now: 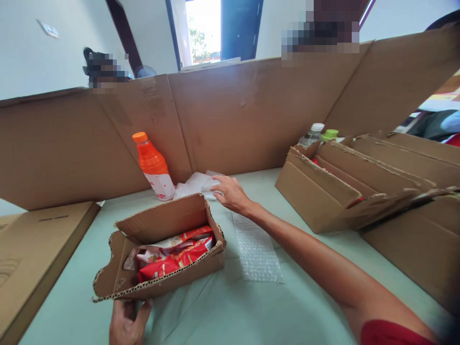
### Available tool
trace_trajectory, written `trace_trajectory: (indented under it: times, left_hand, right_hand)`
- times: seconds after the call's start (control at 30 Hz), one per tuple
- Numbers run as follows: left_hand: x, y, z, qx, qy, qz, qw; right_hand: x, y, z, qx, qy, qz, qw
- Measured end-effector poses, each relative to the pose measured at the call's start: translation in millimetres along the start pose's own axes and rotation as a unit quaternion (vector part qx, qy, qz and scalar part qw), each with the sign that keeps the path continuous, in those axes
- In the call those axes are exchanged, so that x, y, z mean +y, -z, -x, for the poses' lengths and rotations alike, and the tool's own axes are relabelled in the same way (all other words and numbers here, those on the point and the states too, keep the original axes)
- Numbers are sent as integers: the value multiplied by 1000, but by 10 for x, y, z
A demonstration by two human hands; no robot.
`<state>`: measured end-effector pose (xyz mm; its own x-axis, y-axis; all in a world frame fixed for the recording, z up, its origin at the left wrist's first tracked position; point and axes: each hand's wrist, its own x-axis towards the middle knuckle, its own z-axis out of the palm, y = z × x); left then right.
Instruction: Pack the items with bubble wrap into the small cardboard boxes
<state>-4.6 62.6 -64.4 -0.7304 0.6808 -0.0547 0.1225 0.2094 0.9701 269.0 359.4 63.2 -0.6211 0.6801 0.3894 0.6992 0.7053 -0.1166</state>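
Note:
A small open cardboard box (168, 282) with torn edges sits on the pale green table near me. Red snack packets (172, 256) lie inside it. My left hand (127, 323) grips the box's near bottom edge. My right hand (232, 193) reaches across the table and rests its fingers on a crumpled white bubble-wrap piece (196, 184), just behind the box. An orange bottle (154, 166) with an orange cap leans against the cardboard wall to the left of that wrap.
A flat bubble-wrap sheet (256, 249) lies right of the box. A tall cardboard wall (251, 105) rings the table's far side. Larger torn cartons (323, 191) stand at right, with two bottles (316, 134) behind. A flat carton (36, 258) lies at left. People sit beyond the wall.

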Motion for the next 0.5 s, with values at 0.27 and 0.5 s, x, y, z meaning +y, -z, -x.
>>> trace_trajectory:
  times: [0.27,0.5]
  left_hand:
    - [84,-3,10,0,-4,14,1000]
    - [234,-35,0,-8,-55,13,998]
  right_hand:
    - [477,162,1272,-46,-218,-52,973]
    - [-189,49,1529,-28,-90,-185,978]
